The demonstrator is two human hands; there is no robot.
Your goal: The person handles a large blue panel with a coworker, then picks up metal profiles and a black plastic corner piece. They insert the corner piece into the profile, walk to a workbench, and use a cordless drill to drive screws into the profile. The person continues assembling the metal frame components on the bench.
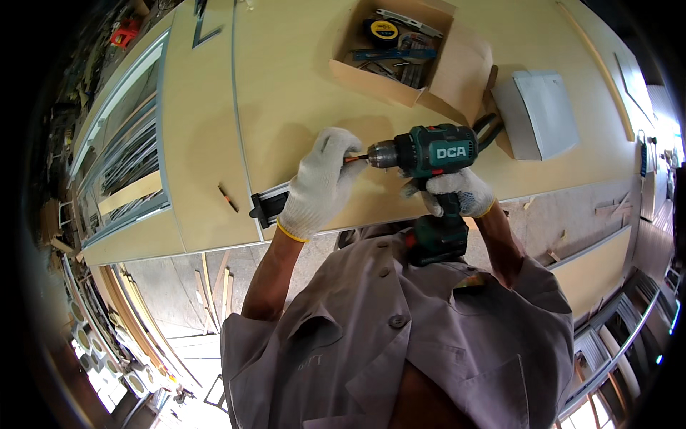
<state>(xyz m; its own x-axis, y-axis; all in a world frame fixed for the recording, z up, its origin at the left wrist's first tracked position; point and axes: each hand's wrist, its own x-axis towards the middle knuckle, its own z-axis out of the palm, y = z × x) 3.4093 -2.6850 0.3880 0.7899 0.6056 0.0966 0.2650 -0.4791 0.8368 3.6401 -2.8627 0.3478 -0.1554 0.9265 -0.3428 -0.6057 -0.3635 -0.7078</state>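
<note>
My right hand [471, 194], in a white knit glove, is wrapped round the grip of a dark green cordless drill [420, 148]. The drill lies level above the table, its chuck [382, 154] facing left and its battery [437, 239] hanging low near my shirt. At the chuck's mouth, my gloved left hand [319, 184] pinches a thin dark and orange drill bit [355, 158]; how deep the bit sits in the chuck I cannot tell. Beneath my left hand is a metal rail with a black end piece [269, 206]. A similar small bit [228, 199] lies left of it.
Beyond the drill stands an open cardboard box [400, 89] with a tape measure [381, 32] and several tools. A grey-white box [536, 114] and a long wooden strip [600, 71] are to the right. A framed opening [128, 143] with metal strips lies left on the yellowish table panel [286, 57].
</note>
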